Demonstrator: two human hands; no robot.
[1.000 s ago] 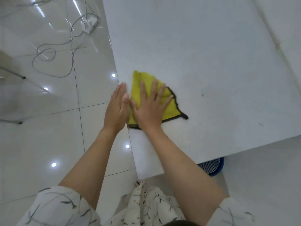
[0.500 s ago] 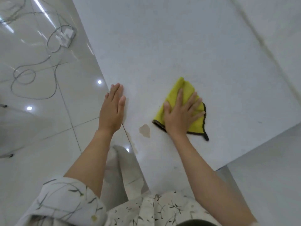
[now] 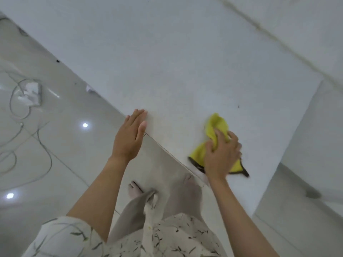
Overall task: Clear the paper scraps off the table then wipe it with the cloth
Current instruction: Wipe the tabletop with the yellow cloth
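Cloth (image 3: 216, 127) now bunched under right hand (image 3: 221, 154)

Soft even daylight, 2 glare spots on glossy floor (image 3: 55, 145), slight motion blur

This looks like a plain indoor room, perhaps in a home or a bare office, though which one cannot be told. A large white matte tabletop (image 3: 185, 71) stands over a glossy pale tiled floor (image 3: 65, 145) that mirrors round ceiling lights. A loose grey cable (image 3: 44, 151) and a white power adapter (image 3: 31, 93) lie on the tiles
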